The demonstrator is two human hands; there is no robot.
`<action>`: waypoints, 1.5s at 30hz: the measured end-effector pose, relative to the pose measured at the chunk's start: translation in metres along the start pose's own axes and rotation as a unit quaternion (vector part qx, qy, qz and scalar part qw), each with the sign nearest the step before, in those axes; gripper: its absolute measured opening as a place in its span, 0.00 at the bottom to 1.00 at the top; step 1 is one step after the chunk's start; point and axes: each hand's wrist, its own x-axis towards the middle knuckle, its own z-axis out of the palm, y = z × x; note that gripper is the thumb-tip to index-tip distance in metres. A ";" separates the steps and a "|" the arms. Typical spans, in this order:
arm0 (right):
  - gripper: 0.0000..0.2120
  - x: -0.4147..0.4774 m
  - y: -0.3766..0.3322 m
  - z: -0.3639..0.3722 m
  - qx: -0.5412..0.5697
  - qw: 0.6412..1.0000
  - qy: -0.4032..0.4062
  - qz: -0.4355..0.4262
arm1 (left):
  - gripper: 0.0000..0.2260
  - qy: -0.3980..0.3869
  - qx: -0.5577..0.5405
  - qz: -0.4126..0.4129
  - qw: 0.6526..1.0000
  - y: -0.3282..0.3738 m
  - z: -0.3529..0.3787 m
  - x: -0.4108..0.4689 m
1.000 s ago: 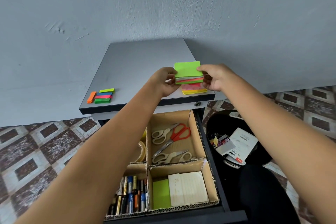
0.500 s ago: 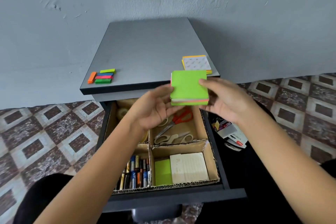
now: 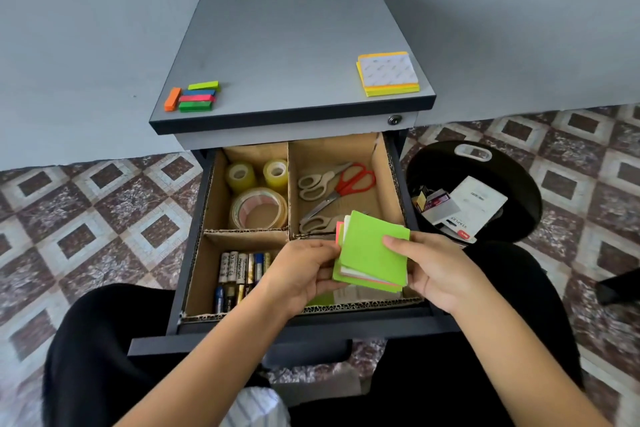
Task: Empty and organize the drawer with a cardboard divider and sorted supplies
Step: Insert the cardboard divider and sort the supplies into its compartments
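Note:
A stack of sticky notes [image 3: 372,251], green on top with pink and white layers, is tilted over the drawer's front right compartment. My left hand [image 3: 301,274] grips its left edge and my right hand [image 3: 427,265] pinches its right edge. The open drawer [image 3: 311,331] holds a cardboard divider [image 3: 249,234]. Tape rolls [image 3: 259,208] fill the back left cell, scissors [image 3: 334,184] the back right, batteries [image 3: 239,274] the front left. Paper pads in the front right cell are mostly hidden by my hands.
On the grey cabinet top [image 3: 287,45] lie a yellow-edged note pad [image 3: 388,74] at the right and coloured flag strips [image 3: 194,99] at the left. A black bin [image 3: 471,191] with packaging stands right of the drawer. My dark-clad legs flank the drawer front.
Both hands carried the green-topped note stack from the cabinet top down to just above the drawer's front right compartment. The yellow pad stayed on the cabinet top.

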 end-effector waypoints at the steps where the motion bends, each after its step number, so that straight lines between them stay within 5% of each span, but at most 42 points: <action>1: 0.05 0.000 0.001 -0.003 -0.001 1.000 0.006 0.002 | 0.08 0.010 0.009 0.001 1.000 -0.002 0.001 0.000; 15: 0.06 -0.001 -0.002 -0.018 -0.048 0.997 0.047 -0.045 | 0.04 0.053 -0.056 -0.041 0.996 -0.015 0.000 0.003; 24: 0.04 0.006 -0.026 -0.034 0.012 0.994 0.070 -0.085 | 0.07 0.043 0.006 -0.130 0.991 -0.011 0.013 0.019; 34: 0.06 0.009 -0.029 -0.033 0.012 0.995 0.054 -0.088 | 0.13 0.091 0.075 -0.118 0.986 -0.019 0.030 0.034; 45: 0.05 0.008 -0.024 -0.027 0.009 0.995 0.045 -0.086 | 0.08 0.046 0.024 -0.159 0.986 -0.007 0.012 0.029</action>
